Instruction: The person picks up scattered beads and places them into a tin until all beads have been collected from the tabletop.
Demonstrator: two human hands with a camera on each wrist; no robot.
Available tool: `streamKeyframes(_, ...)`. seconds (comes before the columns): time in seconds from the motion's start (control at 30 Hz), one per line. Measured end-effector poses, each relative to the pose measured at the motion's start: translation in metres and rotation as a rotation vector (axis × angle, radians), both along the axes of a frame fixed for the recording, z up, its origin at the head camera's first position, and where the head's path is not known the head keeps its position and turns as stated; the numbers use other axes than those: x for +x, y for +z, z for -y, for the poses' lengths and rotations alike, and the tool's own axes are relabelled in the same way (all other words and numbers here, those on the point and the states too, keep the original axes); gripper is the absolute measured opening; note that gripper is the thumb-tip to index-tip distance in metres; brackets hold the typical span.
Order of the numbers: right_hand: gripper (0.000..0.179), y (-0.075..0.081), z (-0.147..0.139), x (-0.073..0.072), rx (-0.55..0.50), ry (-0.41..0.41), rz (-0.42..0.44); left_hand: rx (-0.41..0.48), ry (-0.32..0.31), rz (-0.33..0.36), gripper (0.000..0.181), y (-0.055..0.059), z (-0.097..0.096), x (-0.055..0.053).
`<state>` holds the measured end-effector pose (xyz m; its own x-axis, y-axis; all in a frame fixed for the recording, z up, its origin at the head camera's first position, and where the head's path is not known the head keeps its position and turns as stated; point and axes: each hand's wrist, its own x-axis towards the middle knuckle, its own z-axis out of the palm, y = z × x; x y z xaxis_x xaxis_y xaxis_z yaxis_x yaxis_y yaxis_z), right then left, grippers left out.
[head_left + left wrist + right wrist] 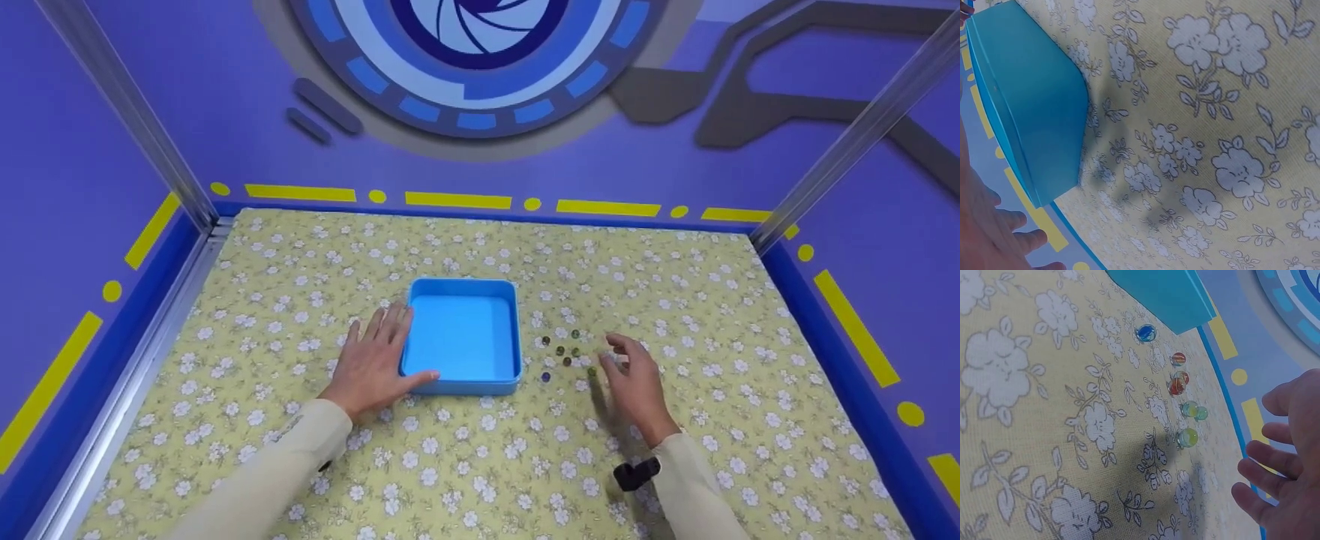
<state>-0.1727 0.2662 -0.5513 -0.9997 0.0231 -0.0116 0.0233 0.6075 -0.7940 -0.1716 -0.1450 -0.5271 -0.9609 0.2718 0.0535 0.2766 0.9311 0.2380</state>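
A square blue open-topped box [463,387] stands on the flowered cloth, its inside bare. Along its left side lies my left hand [371,367], fingers spread and straight, the thumb over the near rim. To the right of the box several glass marbles are scattered. Among them are a blue marble [1145,333], a red-orange marble [1177,386] and a yellow-green marble [1187,437]. My right hand [636,381] hovers just right of the marbles, its fingers loosely bent and nothing between them. The yellow-green marble is the closest one to its fingertips.
A yellow cloth [480,465] with white flowers covers the table. Purple-blue printed panels [480,172] rise behind and at both sides, with metal posts [862,135] in the corners. A black strap device [636,475] sits on the right wrist.
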Motion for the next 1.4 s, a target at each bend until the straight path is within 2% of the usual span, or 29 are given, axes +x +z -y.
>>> streamKeyframes(0.17, 0.043, -0.003, 0.0, -0.001, -0.007, -0.012, -0.002, -0.013, 0.004, -0.006, 0.112, -0.004, 0.002, -0.003)
streamKeyframes(0.6, 0.04, -0.019, 0.001, -0.004, -0.006, -0.028, -0.017, 0.0, 0.03, 0.063, 0.119, -0.009, -0.002, -0.003)
streamKeyframes(0.77, 0.039, -0.023, 0.002, -0.004, -0.028, -0.018, -0.005, -0.007, 0.031, 0.071, 0.118, -0.011, -0.003, -0.004)
streamKeyframes(0.9, 0.037, -0.026, 0.004, -0.005, -0.005, -0.019, -0.009, -0.012, 0.035, 0.077, 0.118, -0.012, -0.003, -0.005)
streamKeyframes(1.1, 0.034, -0.03, 0.003, -0.006, 0.033, -0.029, -0.029, 0.042, 0.034, 0.104, 0.116, -0.013, -0.003, -0.004)
streamKeyframes(1.4, 0.031, -0.035, 0.001, -0.003, 0.036, -0.015, 0.003, 0.077, 0.032, 0.137, 0.114, -0.014, -0.001, -0.005)
